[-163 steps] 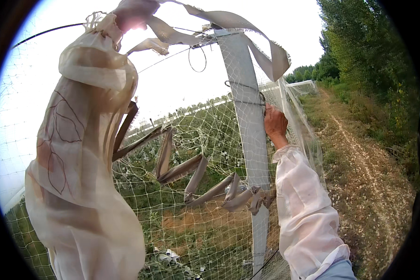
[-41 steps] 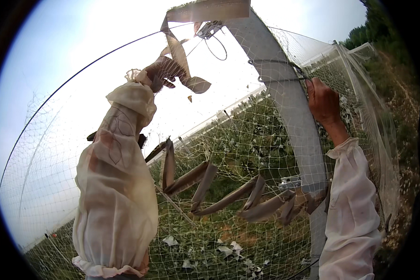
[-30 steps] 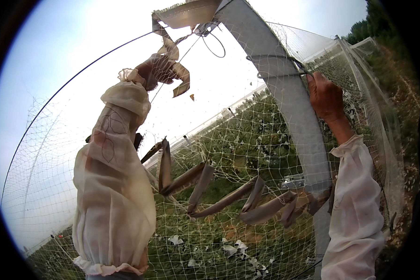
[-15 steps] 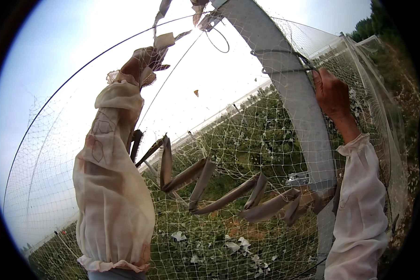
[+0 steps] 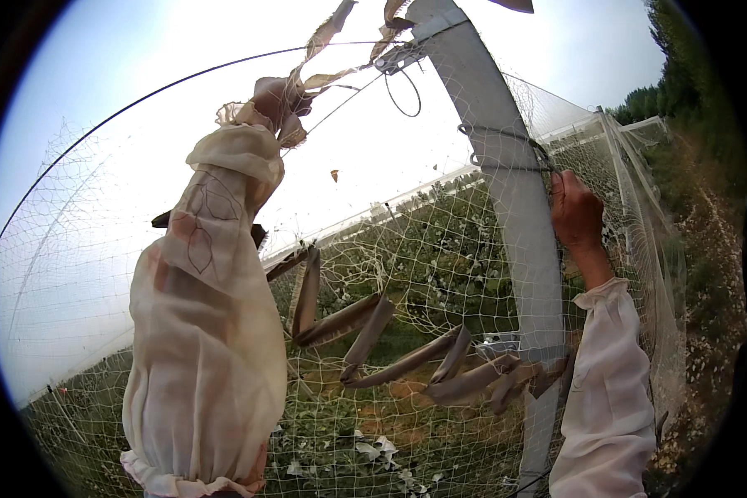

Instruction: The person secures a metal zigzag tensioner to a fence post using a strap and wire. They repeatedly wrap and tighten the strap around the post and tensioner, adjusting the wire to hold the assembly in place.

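At the upper left, my left hand [image 5: 275, 101] is closed with a flat brown strip [image 5: 330, 31] at its fingers; the netting blurs the exact grip. The strip continues above the hand toward the top of a grey concrete post [image 5: 519, 224]. My right hand [image 5: 578, 214] makes a fist against the right side of the post, at the end of a dark wire [image 5: 506, 133] looped round it. White mesh netting [image 5: 440, 274] hangs in front of and beside the post. Another brown strip [image 5: 407, 363] zigzags through the mesh below, ending near the post.
A metal bracket [image 5: 400, 58] with a thin wire loop [image 5: 404, 95] sits at the post's upper left. A dark cable [image 5: 141, 97] arches across the left. Leafy plants [image 5: 448, 220] with pale pieces among them stand behind the net. More netting [image 5: 647, 249] hangs at the right beside a dirt strip.
The view has shifted, so the post appears more upright. My left hand has risen slightly, and the strip above it hangs differently. My right hand stays at the wire.
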Demonstrator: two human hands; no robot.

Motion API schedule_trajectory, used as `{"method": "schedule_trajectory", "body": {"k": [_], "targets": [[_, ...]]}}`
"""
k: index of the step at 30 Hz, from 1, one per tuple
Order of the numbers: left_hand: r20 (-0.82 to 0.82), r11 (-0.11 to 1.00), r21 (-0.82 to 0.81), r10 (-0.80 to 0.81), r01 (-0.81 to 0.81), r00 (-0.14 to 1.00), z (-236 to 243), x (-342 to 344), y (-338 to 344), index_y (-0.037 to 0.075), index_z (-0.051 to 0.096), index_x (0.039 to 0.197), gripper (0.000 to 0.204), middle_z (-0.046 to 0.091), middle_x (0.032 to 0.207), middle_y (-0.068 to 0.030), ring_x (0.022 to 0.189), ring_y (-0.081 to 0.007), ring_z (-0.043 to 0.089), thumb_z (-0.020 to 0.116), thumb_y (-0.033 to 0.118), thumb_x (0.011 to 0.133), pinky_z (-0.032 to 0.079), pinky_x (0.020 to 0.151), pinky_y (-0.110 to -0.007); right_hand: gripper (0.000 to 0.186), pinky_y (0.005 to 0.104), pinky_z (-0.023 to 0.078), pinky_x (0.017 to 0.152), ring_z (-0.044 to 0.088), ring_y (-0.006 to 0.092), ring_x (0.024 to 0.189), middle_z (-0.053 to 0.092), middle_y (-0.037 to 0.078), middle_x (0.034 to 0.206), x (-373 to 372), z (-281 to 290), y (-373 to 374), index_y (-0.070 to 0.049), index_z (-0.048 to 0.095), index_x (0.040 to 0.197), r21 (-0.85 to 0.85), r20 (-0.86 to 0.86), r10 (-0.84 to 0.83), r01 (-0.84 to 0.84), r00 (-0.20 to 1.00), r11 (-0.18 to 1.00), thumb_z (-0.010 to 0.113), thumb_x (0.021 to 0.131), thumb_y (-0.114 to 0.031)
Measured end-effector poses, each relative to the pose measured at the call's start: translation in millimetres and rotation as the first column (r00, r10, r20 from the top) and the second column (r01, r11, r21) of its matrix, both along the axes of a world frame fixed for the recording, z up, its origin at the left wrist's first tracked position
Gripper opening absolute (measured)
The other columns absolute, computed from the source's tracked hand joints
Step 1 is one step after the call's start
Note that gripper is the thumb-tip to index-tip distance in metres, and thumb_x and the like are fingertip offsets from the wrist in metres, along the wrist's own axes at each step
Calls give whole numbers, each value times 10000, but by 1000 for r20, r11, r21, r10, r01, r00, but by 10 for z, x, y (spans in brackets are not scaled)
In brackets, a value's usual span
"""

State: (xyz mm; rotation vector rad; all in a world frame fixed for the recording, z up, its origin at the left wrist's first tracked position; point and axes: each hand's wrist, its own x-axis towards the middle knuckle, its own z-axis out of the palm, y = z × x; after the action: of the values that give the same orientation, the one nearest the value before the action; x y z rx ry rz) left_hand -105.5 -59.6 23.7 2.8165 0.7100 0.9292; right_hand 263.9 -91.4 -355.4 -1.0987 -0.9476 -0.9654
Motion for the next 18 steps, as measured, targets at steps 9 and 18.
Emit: {"method": "schedule_trajectory", "body": {"k": [9,18], "targets": [[43,809,-408,-445,422,895,-91,208,653,42,571,1123,379,658,942,-144,754,-211,677,630,344,902,603,590,-421,311,500,452,527,594,417,609,592,189,682,2,-17,-15,-55,496,810,-11,-28,-55,55,998,998,432,993,-299],[162,619,717,299,-320,940,-137,457,421,52,685,803,209,625,638,-56,555,-128,580,663,246,880,445,456,-293,299,486,455,516,597,409,599,587,188,674,9,-43,-54,-46,504,818,-31,-27,-56,55,998,998,447,989,-284]]}}
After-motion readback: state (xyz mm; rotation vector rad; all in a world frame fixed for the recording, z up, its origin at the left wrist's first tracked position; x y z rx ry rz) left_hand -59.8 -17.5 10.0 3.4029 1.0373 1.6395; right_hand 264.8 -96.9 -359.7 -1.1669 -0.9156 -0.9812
